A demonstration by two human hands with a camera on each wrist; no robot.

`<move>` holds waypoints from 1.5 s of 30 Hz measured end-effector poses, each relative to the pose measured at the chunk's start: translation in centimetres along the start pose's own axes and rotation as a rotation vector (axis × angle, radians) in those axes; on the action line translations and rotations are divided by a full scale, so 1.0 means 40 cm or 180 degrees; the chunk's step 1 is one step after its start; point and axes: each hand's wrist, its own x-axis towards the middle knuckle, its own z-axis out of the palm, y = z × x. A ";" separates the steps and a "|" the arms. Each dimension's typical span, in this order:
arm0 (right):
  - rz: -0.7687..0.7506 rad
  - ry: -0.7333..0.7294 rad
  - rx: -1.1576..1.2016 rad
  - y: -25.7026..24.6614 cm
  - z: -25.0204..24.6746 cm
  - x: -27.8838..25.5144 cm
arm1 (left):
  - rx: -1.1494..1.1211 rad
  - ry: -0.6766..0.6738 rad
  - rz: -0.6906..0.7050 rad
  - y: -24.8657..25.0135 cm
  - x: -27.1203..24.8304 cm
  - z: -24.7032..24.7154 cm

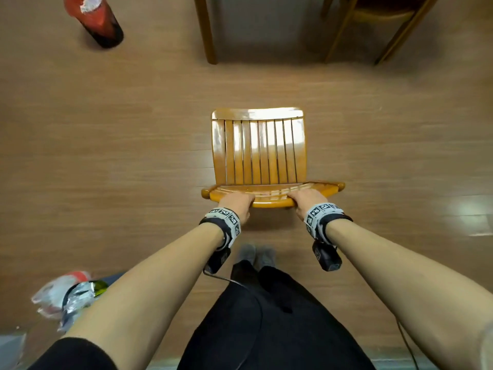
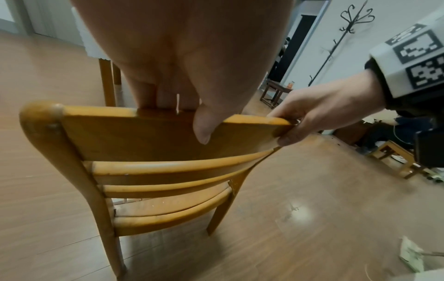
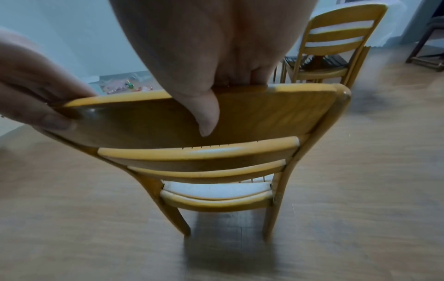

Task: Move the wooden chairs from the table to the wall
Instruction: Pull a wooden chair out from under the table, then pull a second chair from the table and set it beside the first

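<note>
A wooden chair (image 1: 258, 150) with a slatted seat stands in front of me on the floor, its back toward me. My left hand (image 1: 237, 204) grips the top rail of the backrest (image 2: 134, 136) on its left half, thumb on the near face, fingers over the far side. My right hand (image 1: 306, 200) grips the same rail (image 3: 264, 114) on its right half in the same way. In the left wrist view my right hand (image 2: 319, 112) shows at the rail's far end. A second wooden chair (image 3: 336, 41) stands at the table (image 1: 205, 30) beyond.
A red cylinder (image 1: 96, 20) stands on the floor at far left. Plastic bags (image 1: 66, 297) lie near my left side. A table leg and the second chair's legs (image 1: 373, 36) are ahead. A coat stand (image 2: 346, 34) and low wooden stools (image 2: 394, 159) stand to the right.
</note>
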 end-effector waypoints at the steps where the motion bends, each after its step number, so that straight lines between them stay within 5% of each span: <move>1: 0.0003 -0.0008 0.0017 0.000 0.003 0.001 | -0.0011 -0.0017 0.0017 -0.004 0.001 0.000; 6: -0.0221 0.0207 0.0231 0.012 0.007 -0.015 | 0.0058 -0.0089 0.0261 -0.015 0.000 0.006; 13: -0.0094 -0.0118 0.0711 0.130 -0.079 -0.041 | 0.0041 -0.0871 0.0426 0.050 0.124 -0.152; 23: 0.0761 -0.0192 0.0722 0.640 -0.306 0.019 | 0.0597 -0.0356 0.0631 0.389 0.453 -0.516; 34: 0.0721 0.0268 0.0579 1.222 -0.746 0.177 | 0.0775 0.0220 0.0274 0.782 0.829 -0.976; 45: 0.0615 0.0519 0.0755 1.584 -1.047 0.494 | 0.0813 0.0392 0.0265 0.935 1.321 -1.292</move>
